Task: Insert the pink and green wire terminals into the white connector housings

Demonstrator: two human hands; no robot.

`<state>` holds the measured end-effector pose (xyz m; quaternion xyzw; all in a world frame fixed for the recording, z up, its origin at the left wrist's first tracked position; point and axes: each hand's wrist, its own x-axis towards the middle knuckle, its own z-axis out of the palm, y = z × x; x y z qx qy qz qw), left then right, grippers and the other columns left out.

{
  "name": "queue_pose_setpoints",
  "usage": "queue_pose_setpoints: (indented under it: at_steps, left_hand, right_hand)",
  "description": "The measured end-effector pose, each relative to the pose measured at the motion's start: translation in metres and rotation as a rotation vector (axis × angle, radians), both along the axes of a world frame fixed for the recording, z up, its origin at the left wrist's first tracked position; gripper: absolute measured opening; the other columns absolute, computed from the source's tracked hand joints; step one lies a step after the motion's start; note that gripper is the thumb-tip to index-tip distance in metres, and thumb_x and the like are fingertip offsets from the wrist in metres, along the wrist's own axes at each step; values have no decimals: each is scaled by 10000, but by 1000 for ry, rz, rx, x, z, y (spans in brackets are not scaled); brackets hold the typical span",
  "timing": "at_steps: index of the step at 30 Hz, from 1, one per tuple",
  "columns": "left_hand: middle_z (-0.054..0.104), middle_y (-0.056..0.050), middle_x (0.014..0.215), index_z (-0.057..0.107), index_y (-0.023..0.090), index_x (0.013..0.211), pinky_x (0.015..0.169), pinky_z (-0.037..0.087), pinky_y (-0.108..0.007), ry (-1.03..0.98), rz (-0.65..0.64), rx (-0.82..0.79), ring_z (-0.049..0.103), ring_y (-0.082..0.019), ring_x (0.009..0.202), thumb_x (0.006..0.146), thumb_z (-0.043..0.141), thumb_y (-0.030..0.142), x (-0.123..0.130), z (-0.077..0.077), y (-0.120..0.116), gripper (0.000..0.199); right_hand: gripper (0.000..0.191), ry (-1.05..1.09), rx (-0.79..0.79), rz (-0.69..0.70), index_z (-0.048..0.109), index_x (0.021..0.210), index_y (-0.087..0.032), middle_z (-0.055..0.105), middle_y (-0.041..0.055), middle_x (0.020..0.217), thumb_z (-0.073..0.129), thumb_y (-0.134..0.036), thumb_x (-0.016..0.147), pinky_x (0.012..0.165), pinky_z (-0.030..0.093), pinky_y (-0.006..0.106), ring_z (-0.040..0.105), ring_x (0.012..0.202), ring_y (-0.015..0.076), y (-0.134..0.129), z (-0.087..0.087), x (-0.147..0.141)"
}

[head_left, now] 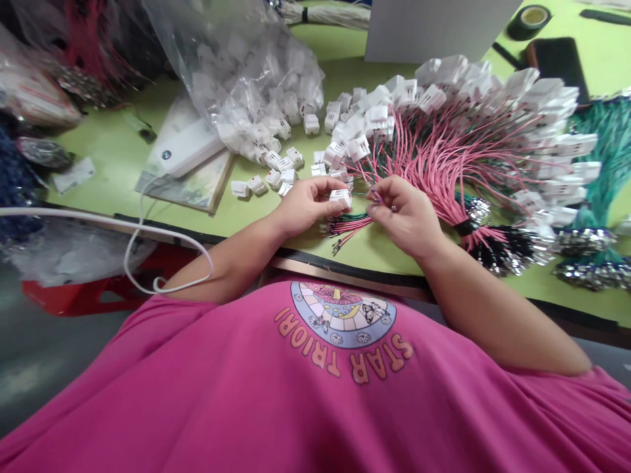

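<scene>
My left hand (306, 207) pinches a small white plastic connector housing (340, 198) between thumb and fingers, just above the table's front edge. A short way to the right, my right hand (407, 213) is closed with its fingertips on a thin wire; a green strand shows between the two hands. The wire's end is too small to make out. Under and between the hands lie loose pink and green wires (348, 226) with metal terminals at their ends. Beyond my right hand spreads a large bundle of pink wires (434, 154), many ending in white housings.
A clear plastic bag (246, 72) spills loose white housings (273, 177) to the left. A white device (192, 150) with a cable lies on a booklet (217, 184). Green wire bundles (604, 157) lie far right. Black tape (528, 23) and a dark phone-like object (557, 66) sit behind.
</scene>
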<state>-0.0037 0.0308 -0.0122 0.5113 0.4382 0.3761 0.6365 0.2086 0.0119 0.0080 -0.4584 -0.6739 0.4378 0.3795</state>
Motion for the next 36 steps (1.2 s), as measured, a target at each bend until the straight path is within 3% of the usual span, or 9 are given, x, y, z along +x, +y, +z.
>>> queue_pose_setpoints:
  at_steps: [4,13,22,36]
  left_hand:
    - [754,-36,903,670,130,963,831,576,-306,19,13,16,735,-150,808,573,949,384,0,0,0,542]
    - [744,-24,882,684,136,945,816,553,-284,26,26,-11,709,-127,790,562,951,367,3,4,-3,521]
    - [740,-41,941,673,136,983,869,545,-315,44,-31,24,695,-138,835,598,927,391,2,1,-1,528]
    - [734,-50,899,717,141,893,820,562,-336,47,-60,138,692,-155,812,529,955,348,6,-11,-1,482]
  right_hand:
    - [120,-6,-17,28,632,801,-189,590,-14,699,668,-296,761,586,371,261,453,616,103,0,-3,1]
    - [66,-142,-51,-93,635,656,-181,548,-28,576,621,-187,721,602,358,279,425,563,96,-1,3,-3]
    - [79,6,-351,-92,577,561,-175,409,-51,498,583,-169,639,536,253,275,321,516,80,2,1,-8]
    - [153,-159,-290,28,576,604,-166,429,-48,542,575,-207,752,551,256,274,349,557,90,7,-6,-10]
